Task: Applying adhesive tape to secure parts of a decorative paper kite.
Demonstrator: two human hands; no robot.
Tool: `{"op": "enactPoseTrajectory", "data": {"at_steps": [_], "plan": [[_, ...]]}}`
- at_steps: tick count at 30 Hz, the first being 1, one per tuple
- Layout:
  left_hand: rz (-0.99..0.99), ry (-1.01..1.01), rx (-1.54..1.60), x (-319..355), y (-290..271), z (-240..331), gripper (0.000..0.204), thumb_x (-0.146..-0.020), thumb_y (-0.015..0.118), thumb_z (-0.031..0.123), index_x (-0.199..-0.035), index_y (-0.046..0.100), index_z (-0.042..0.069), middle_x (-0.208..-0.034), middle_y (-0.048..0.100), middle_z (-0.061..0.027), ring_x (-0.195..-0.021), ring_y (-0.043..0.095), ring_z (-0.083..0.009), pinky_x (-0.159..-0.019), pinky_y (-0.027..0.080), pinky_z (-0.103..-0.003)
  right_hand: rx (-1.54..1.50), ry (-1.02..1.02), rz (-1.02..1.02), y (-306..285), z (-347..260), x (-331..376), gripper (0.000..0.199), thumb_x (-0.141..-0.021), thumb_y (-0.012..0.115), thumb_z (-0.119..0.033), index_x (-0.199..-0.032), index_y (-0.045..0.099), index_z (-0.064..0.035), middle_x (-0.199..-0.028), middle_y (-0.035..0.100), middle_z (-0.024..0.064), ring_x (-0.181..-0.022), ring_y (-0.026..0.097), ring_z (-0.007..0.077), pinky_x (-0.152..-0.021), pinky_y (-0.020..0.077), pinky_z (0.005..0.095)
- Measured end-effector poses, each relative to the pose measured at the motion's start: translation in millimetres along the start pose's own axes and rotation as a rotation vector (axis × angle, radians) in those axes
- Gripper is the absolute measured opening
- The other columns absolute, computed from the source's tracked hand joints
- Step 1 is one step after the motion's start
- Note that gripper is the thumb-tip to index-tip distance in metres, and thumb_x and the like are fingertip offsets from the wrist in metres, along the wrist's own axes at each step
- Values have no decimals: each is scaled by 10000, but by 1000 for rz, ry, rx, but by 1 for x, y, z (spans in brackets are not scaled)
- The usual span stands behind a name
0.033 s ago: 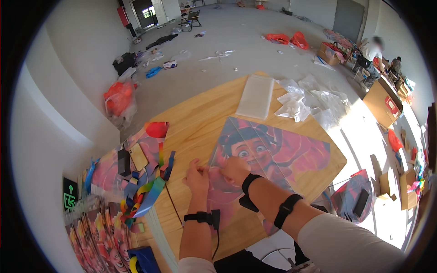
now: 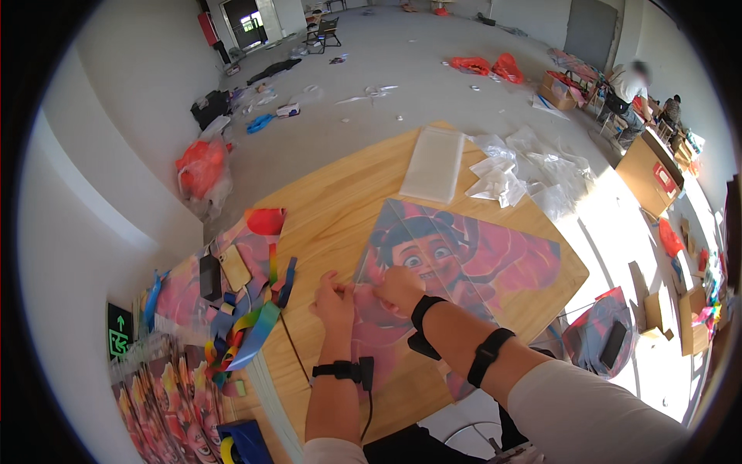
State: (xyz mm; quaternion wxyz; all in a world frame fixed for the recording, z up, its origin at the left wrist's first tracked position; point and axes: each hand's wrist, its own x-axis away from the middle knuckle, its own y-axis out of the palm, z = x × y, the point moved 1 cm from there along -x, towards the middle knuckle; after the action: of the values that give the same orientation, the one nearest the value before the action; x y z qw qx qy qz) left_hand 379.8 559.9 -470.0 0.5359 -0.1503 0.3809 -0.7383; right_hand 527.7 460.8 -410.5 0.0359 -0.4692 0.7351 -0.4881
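Note:
A thin kite [image 2: 502,259] printed with a big-eyed cartoon figure in pink and red lies spread on the wooden table, thin straight lines crossing it. Along its left edge, the fingertips of my left hand [image 2: 335,300] are pinched together on the margin. My right hand [image 2: 400,290] is closed a little to the right, over the printed face, with its fingers curled down onto the kite. A small gap separates the two hands. Exactly what lies under the right fingertips is hidden by the hand.
Multicoloured ribbons [image 2: 251,329], a phone [image 2: 235,267] and a black box [image 2: 209,277] lie at the left. A blue tape dispenser [image 2: 246,442] stands lower left. Clear plastic sleeves [image 2: 434,164] sit at the far edge. Another person [image 2: 632,97] works at far right.

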Motion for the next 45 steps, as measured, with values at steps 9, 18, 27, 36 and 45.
{"op": "enactPoseTrajectory", "data": {"at_steps": [9,18,27,36,45], "plan": [[53,104,15,-3,-10,-25,368,-861,679,83,-1217,617,152,-953,637,-25,-932,636,-240,-903,387,-483,-14,-169,264,25,15,11,327,-800,705,-345,-796,727,-18,-775,720,182,-810,729,333,-717,571,446],[-267,625,-484,46,-18,36,450,-1024,488,321,-1442,543,165,-1531,476,-83,-1416,424,-259,-1069,351,-465,-303,-479,-321,-30,83,145,312,-926,610,-334,-972,723,-47,-847,720,148,-774,704,283,-701,527,411],[-257,410,-37,41,-36,16,404,-960,622,293,-1348,632,182,-1475,506,-132,-1313,528,-298,-988,434,-476,-467,-120,-433,-55,218,278,233,-1003,603,-260,-1062,730,-73,-779,685,22,-667,612,94,-665,509,261],[-59,-160,-479,117,-109,-26,366,-769,794,332,-1055,700,123,-1147,651,-127,-1079,623,-360,-881,498,-494,-144,-495,127,-67,264,326,164,-906,644,-228,-978,728,-108,-813,708,82,-730,695,266,-669,549,359],[-156,-425,-155,135,-121,-65,337,-716,779,271,-977,762,60,-906,752,-142,-909,713,-366,-820,549,-440,-158,-463,187,-53,282,328,168,-869,654,-237,-917,726,-93,-796,701,101,-715,692,283,-652,546,379]]}}
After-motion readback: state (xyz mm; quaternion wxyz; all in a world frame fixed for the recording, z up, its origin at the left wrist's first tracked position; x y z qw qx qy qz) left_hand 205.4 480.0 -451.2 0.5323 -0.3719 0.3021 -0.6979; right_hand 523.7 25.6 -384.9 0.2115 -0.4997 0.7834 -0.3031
